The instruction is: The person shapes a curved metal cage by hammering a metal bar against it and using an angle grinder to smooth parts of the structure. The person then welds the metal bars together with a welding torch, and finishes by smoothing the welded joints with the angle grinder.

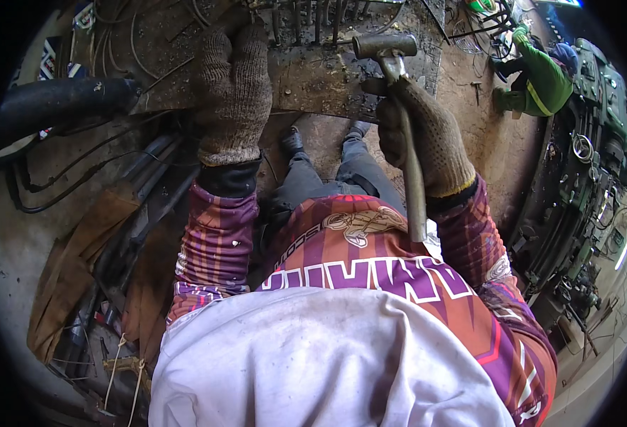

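My right hand (431, 135), in a knitted work glove, is wrapped round the handle of a hammer (385, 47). The grey metal head points away from me, over the near edge of the workbench (320, 89), and the handle slants back toward my body. My left hand (235, 96), gloved too, is over the bench's left part. Its fingers point away and look closed round something dark at the top, too hidden to name. Between and beyond my hands, a row of dark metal rods (315, 25) stands on the stained bench top.
A thick black pipe (64, 107) juts in from the left, with cables below it. Brown cloth (82, 270) and long metal bars lie at lower left. At far right a co-worker in green (550, 82) crouches near a large green machine (602, 135).
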Available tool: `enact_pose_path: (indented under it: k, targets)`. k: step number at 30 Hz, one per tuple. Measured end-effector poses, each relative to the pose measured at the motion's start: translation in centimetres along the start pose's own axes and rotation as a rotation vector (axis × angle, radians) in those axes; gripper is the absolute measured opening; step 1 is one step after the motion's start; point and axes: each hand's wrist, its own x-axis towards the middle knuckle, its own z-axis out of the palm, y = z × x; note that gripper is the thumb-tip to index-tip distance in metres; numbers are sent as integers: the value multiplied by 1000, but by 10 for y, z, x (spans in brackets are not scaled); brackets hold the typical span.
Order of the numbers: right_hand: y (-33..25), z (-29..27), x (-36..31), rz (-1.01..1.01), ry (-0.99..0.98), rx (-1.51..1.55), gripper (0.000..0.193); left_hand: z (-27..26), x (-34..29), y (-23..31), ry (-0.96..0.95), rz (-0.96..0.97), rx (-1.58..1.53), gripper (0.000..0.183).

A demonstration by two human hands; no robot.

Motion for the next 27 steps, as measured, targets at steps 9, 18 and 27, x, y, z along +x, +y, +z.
enact_pose_path:
  k: [9,18,27]
  targets:
    - [-35,-5,-21,-857,-44,-1468,48,4,-6,-13,-6,-33,-17,47]
    - [-12,3,-4,-646,21,-1788,34,9,-20,-28,43,-37,-88,55]
    - [8,36,0,-526,10,-1685,33,16,-36,-37,-79,-35,-52,62]
